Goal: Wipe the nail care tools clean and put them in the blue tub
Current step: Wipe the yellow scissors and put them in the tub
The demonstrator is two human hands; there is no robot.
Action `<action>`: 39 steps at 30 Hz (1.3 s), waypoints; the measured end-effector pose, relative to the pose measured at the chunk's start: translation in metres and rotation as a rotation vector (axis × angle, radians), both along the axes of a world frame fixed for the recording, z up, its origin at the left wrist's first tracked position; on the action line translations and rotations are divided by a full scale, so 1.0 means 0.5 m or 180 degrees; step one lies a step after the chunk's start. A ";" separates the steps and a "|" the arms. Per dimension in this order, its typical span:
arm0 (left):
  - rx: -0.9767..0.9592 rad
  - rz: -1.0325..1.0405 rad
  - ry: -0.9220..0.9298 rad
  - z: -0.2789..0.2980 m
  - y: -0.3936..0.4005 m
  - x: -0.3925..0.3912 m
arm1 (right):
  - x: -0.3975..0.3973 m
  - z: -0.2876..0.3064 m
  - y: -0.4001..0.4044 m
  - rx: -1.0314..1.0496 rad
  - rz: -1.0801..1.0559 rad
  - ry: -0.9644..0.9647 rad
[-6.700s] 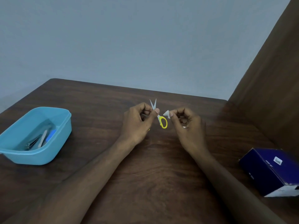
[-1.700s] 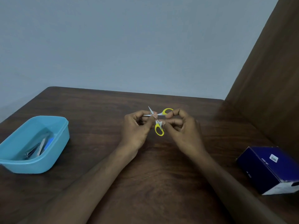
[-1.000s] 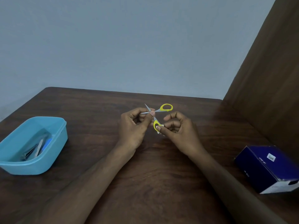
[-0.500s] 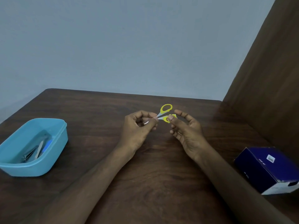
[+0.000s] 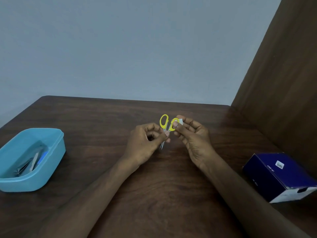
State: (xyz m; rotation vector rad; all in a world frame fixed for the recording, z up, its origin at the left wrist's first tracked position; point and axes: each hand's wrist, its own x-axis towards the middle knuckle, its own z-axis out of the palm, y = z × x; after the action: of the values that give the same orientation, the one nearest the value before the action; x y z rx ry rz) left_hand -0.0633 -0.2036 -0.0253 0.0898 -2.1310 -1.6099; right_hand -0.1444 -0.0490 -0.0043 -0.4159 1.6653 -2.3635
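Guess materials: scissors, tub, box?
Scissors: likely plastic handles, glossy yellow loops; blades look like bare metal, pale grey and thin. Tub: probably moulded plastic, smooth light blue with rounded rim. Box: seemingly printed cardboard, sharp folded edges, white end flap.

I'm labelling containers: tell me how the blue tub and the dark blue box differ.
The blue tub is light blue, open-topped and round-cornered, and it holds tools; the dark blue box is navy, sharp-edged and lies tilted with a white end. The tub sits far left, the box far right. Both rest on the wooden table.

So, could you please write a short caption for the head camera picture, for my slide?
Left hand holds yellow scissors while right hand wipes a handle; blue tub waits at left.
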 end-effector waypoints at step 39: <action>-0.0911 0.0215 0.0434 -0.006 -0.001 -0.002 | -0.047 0.017 0.070 0.2207 -0.0699 0.4316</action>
State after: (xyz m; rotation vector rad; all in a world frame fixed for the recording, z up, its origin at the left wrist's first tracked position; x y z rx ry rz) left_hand -0.0642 -0.2039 -0.0283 -0.0385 -2.2015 -1.2230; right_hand -0.1678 -0.0137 0.0041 -1.9883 2.9224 -1.2794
